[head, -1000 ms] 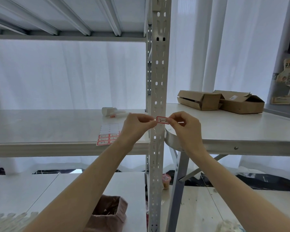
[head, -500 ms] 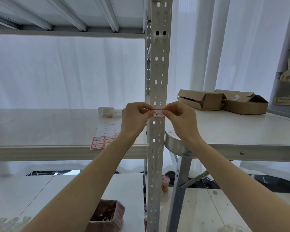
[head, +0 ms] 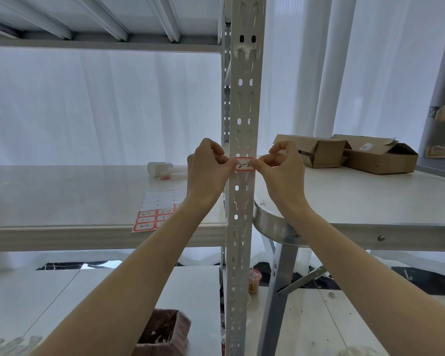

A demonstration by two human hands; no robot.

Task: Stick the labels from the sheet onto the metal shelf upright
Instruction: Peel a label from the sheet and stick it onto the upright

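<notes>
A white perforated metal shelf upright [head: 244, 104] runs up the middle of the view. A red-bordered white label [head: 244, 164] with black handwriting lies flat across its face at hand height. My left hand [head: 208, 168] pinches the label's left end and my right hand [head: 280, 168] pinches its right end, thumbs and forefingers against the upright. The label sheet [head: 157, 211] lies on the shelf board to the left, its top rows bare and several red-bordered labels left in its lower rows.
The shelf board [head: 62, 196] also holds a small white bottle [head: 162, 169]. A round-cornered table [head: 357, 201] on the right carries two open cardboard boxes [head: 350, 152]. A brown box [head: 162, 335] sits on the lower shelf, a small cup [head: 254, 281] behind the upright.
Both hands carried the label from in front of the upright up onto its face; it now lies flat on the metal, held at both ends.
</notes>
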